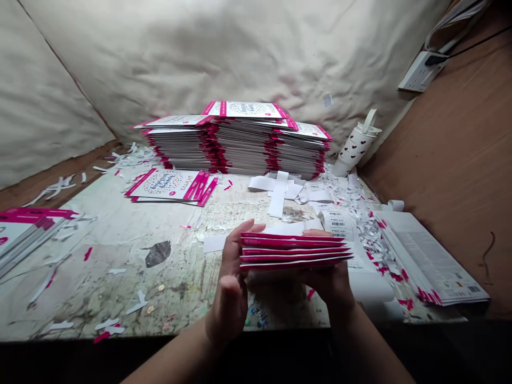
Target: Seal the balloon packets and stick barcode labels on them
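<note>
My left hand [231,282] and my right hand [330,282] hold a small, slightly fanned bundle of pink-edged paper packets [296,249] between them above the table. My left hand grips its near end, and my right hand supports it from below. A white paper strip [280,229] shows behind the bundle. Barcode labels [338,224] lie just beyond my right hand. Tall stacks of similar pink-edged packets [240,146] stand at the back of the table, and one loose group of packets [172,185] lies in front of them.
The scarred, worn table [120,240] is littered with white and pink paper scraps [360,213]. More packets lie at the left edge [28,229] and right [428,256]. A white heart-patterned bottle [356,144] stands back right, below a wall socket strip [420,72]. Cloth and wood panels enclose the table.
</note>
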`<state>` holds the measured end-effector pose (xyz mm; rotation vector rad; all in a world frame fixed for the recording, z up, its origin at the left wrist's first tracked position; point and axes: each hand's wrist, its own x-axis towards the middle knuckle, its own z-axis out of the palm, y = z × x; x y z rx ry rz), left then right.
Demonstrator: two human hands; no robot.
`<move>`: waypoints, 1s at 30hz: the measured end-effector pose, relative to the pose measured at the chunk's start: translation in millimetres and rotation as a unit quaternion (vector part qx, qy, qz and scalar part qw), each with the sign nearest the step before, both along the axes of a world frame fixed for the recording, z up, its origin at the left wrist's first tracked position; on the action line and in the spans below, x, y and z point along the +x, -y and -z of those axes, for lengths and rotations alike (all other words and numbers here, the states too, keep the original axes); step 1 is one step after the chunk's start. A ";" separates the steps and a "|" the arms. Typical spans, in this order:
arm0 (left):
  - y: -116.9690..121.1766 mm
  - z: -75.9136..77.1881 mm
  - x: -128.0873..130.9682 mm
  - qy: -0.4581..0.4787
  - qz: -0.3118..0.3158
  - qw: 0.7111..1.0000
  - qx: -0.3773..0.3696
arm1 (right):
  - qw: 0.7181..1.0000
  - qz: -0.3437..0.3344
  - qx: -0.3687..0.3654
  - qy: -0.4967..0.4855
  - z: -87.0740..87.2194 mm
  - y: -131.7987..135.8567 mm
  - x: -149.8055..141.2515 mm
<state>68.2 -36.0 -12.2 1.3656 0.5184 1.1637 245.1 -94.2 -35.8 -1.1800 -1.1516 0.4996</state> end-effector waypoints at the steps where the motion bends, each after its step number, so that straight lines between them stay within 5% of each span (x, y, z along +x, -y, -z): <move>1: -3.2 4.8 -1.6 -0.008 0.001 1.000 0.025 | 1.000 0.001 -0.006 -0.011 0.6 0.2 0.3; 3: -11.6 15.3 -3.8 -0.052 0.030 0.997 0.037 | 0.999 -0.007 -0.027 -0.037 3.8 2.0 2.1; 8: -20.8 34.5 0.9 -0.097 0.107 0.986 -0.087 | 0.981 -0.110 -0.149 -0.055 24.5 10.0 13.9; 12: -31.4 30.1 -2.7 -0.212 0.114 0.970 0.021 | 0.980 -0.054 -0.153 -0.112 36.0 13.9 39.4; 14: -45.1 29.8 -15.2 -0.360 0.101 0.920 0.118 | 0.982 0.019 -0.118 -0.145 32.5 15.5 60.7; 17: -64.8 40.4 -44.8 -0.574 0.068 0.785 0.222 | 0.973 0.088 -0.117 -0.178 17.2 17.6 89.2; 20: -69.7 56.2 -75.7 -0.659 0.070 0.692 0.285 | 0.956 0.036 -0.203 -0.209 2.1 12.8 88.5; 26: -59.9 70.3 -106.9 -0.662 -0.028 0.655 0.363 | 0.876 -0.200 -0.310 -0.311 8.3 -41.5 12.5; 30: -64.4 75.6 -110.4 -0.675 -0.016 0.645 0.359 | 0.887 -0.168 -0.346 -0.255 22.1 -79.0 -19.5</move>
